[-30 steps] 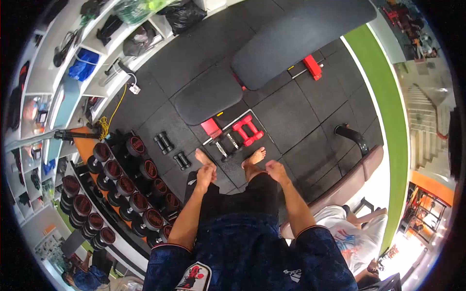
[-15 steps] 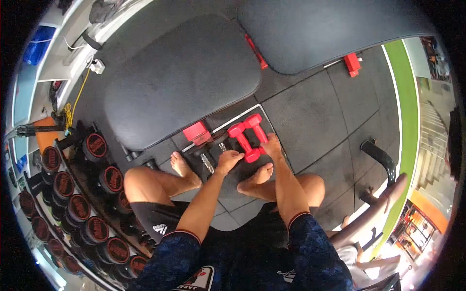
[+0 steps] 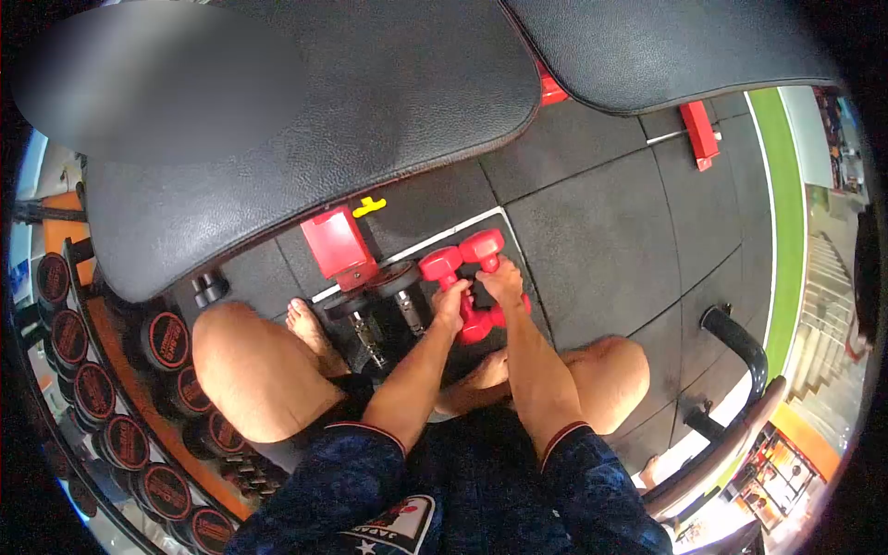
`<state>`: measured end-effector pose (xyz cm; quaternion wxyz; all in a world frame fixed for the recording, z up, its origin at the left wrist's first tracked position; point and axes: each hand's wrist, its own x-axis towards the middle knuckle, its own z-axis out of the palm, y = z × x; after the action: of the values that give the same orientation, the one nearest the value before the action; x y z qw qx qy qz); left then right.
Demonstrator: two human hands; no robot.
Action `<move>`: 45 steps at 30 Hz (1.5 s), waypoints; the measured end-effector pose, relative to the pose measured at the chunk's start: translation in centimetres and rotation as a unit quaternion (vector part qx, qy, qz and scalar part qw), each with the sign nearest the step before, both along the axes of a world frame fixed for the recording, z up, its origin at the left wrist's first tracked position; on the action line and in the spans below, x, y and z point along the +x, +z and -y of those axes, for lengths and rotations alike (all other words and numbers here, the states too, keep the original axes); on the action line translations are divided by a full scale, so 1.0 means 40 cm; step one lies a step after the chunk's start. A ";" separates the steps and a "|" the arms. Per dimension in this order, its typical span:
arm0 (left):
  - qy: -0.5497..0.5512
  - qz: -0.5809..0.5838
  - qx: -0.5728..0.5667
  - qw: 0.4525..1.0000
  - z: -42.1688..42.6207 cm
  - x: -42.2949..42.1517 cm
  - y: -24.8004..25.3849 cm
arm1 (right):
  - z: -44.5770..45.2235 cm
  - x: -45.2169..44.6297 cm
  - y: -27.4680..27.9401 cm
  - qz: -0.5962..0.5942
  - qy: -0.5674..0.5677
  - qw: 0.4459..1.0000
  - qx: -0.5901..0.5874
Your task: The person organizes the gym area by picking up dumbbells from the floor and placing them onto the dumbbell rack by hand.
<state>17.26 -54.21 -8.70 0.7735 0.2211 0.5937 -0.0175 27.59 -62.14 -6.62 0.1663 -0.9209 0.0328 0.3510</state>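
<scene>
Two red dumbbells lie side by side on the dark floor mat, between my feet and the bench. My left hand (image 3: 450, 305) is closed round the handle of the left red dumbbell (image 3: 442, 264), whose two heads show above and below my fingers. Round the handle of the right red dumbbell (image 3: 482, 246) my right hand (image 3: 501, 281) is closed too; its lower head is partly hidden behind my wrist. Just left of them lie two black dumbbells with chrome handles, one nearer (image 3: 368, 338) and one farther (image 3: 408, 312).
A black padded bench (image 3: 305, 176) spans the area ahead, with a red foot (image 3: 335, 242) below it. Racked black dumbbells (image 3: 95, 388) stand at left. A black curved bar (image 3: 740, 338) rises at right, and a green strip (image 3: 782, 203) runs beyond.
My left hand has moved from beside the left red dumbbell's lower head onto its handle and closed. My right hand stays on the other one. The view has shifted closer to the bench.
</scene>
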 end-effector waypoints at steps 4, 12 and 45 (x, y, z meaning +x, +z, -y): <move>-0.019 0.010 -0.023 1.000 -0.009 0.004 0.013 | -0.021 0.017 0.031 -0.012 -0.031 0.999 0.012; -0.053 0.072 -0.084 0.992 -0.019 -0.014 0.062 | -0.020 0.025 0.048 -0.013 -0.031 0.999 0.000; 0.004 0.268 0.013 0.963 -0.602 -0.480 1.288 | -0.170 -0.308 1.014 0.018 0.017 0.946 0.323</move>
<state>-1.94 -30.11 42.83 0.9016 0.2254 0.3654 0.0538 15.28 -55.32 33.92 0.4495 -0.8244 -0.1016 0.3287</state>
